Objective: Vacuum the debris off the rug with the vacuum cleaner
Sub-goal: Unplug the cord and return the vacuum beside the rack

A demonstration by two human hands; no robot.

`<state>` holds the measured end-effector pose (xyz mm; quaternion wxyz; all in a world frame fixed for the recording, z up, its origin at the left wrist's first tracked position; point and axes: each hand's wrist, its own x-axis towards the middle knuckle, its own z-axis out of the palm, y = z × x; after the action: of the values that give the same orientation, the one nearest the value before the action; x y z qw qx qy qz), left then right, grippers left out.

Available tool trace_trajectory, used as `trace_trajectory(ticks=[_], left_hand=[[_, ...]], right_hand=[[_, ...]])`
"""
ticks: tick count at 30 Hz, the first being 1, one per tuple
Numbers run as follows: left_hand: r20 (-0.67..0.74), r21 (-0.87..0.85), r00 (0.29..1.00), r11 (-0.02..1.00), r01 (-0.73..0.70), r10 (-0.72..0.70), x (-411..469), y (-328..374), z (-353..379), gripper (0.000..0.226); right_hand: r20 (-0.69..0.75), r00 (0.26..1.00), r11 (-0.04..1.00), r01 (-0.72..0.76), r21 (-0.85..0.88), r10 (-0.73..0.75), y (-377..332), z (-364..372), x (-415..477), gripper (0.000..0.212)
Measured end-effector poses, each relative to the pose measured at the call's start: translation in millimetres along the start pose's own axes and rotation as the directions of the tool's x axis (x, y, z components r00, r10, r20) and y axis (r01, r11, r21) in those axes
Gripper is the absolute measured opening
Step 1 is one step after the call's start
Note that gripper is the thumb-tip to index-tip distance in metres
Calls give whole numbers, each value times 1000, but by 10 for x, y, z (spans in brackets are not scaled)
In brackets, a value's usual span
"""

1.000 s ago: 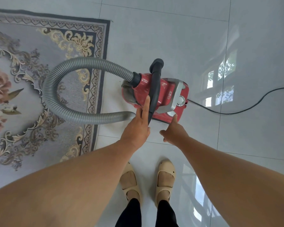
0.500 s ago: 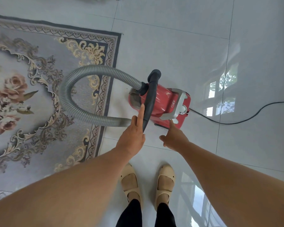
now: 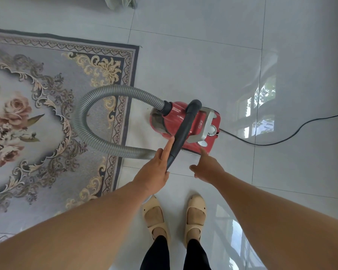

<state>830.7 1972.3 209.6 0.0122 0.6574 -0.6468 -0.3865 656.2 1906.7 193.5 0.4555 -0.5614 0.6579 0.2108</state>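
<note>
A red canister vacuum cleaner (image 3: 176, 117) stands on the white tile just right of the patterned floral rug (image 3: 47, 94). Its grey ribbed hose (image 3: 90, 137) loops out over the rug's right border and back. My left hand (image 3: 154, 172) holds the lower end of the black handle tube (image 3: 183, 131), with the index finger stretched along it. My right hand (image 3: 209, 168) points its index finger at the near end of the vacuum body by the silver button; the other fingers are curled. The suction head is out of view.
A black power cord (image 3: 281, 141) runs from the vacuum's rear across the tile to the right edge. My feet in beige sandals (image 3: 154, 215) stand on the tile just below the hands. A pale bundle (image 3: 121, 2) lies at the top edge.
My view has drifted, so more of the rug shows on the left. Both hands keep their places at the vacuum, and the vacuum has not visibly moved.
</note>
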Motion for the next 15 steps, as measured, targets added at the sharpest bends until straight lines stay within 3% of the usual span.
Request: trace_trajectory(ticks=[7,15], left_hand=[[122,-12,992,1000,20,-18,-123,-30,50,104],[139,-59,988,996,70,-62,-150,15,31,106]], right_hand=[[10,999,999,-33,31,32,98,20,-71,80],[13,999,997,-46,58,45,162,-6,-157,77]])
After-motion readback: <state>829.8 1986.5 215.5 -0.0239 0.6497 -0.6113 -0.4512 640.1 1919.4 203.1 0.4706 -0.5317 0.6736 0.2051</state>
